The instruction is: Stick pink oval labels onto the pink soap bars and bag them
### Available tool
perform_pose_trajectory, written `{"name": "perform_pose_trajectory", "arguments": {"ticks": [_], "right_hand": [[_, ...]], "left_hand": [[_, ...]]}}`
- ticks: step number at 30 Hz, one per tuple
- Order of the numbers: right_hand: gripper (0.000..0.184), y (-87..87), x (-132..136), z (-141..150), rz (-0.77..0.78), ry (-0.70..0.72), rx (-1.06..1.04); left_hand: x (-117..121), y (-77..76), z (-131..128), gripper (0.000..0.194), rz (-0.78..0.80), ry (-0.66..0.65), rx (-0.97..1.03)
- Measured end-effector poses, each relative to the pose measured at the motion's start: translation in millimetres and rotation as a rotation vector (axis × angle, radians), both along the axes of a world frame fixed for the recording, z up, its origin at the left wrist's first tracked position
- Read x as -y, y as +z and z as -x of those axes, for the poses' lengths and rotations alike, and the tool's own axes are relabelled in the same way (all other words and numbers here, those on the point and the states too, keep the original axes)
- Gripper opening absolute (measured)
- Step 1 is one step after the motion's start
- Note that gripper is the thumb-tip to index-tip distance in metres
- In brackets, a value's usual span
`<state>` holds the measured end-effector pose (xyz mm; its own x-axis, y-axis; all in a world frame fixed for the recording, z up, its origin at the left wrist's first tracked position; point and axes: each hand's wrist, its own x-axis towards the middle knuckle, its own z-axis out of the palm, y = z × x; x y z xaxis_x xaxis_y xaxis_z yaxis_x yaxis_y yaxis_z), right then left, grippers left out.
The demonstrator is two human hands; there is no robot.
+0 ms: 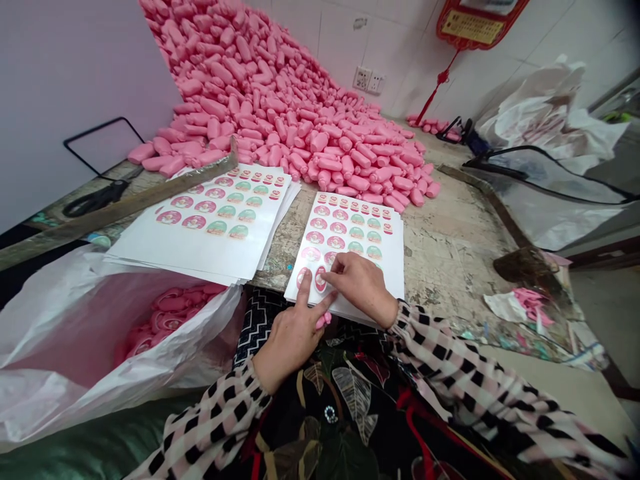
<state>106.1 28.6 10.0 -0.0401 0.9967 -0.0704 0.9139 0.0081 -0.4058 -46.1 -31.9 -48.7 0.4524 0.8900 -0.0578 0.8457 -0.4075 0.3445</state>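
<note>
In front of me lies a stack of white sticker sheets [395,267], printed with rows of pink and green oval stickers and small red ones along the top. My right hand [363,287] is over its lower part, thumb and forefinger pinched at the edge of a red-and-white oval sticker [320,280]. My left hand [293,333] rests at the near edge, with its index finger stretched onto the sheet beside that sticker. The end of a small pink bottle [324,321] pokes out from under the left hand; its remainder is hidden by the fingers.
A big heap of pink bottles [280,113] slopes against the wall behind. More sticker sheets [240,253] lie left, under a wooden strip [125,207] near black scissors [95,198]. At lower left, a white bag [65,300] holds labelled pink bottles. Another wooden strip [500,207] edges the right side.
</note>
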Motion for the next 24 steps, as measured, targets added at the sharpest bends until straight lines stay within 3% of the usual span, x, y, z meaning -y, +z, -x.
{"name": "perform_pose_trajectory", "arguments": {"ticks": [3, 12, 15, 17, 20, 22, 24], "right_hand": [[0.026, -2.3, -3, -10, -0.035, -0.035, -0.063], [0.031, -44.0, -6, -33, -0.074, -0.164, -0.357], [0.033, -48.0, -9, -34, -0.069, -0.177, -0.442], [0.034, -49.7, -11, -36, -0.06, -0.191, -0.523], [0.034, -46.9, -11, -36, -0.057, -0.202, -0.672], [0.033, -38.8, -6, -32, -0.064, -0.185, -0.784], [0.031, -27.1, 3, -25, -0.07, -0.127, -0.868]], "left_hand": [[1, -1.3, 1, 0.054, -0.018, 0.001, 0.016], [-2, -5.9, 7, 0.053, -0.036, -0.048, 0.053], [3, -1.8, 14, 0.05, -0.046, -0.054, 0.236], [6, 5.9, 18, 0.049, -0.023, 0.03, 0.482], [5, 23.1, 17, 0.048, 0.281, 0.313, 0.979], [-2, 32.9, 13, 0.048, 0.644, 0.474, 1.33], [-13, 37.8, 8, 0.045, 0.984, 0.546, 1.591]]}}
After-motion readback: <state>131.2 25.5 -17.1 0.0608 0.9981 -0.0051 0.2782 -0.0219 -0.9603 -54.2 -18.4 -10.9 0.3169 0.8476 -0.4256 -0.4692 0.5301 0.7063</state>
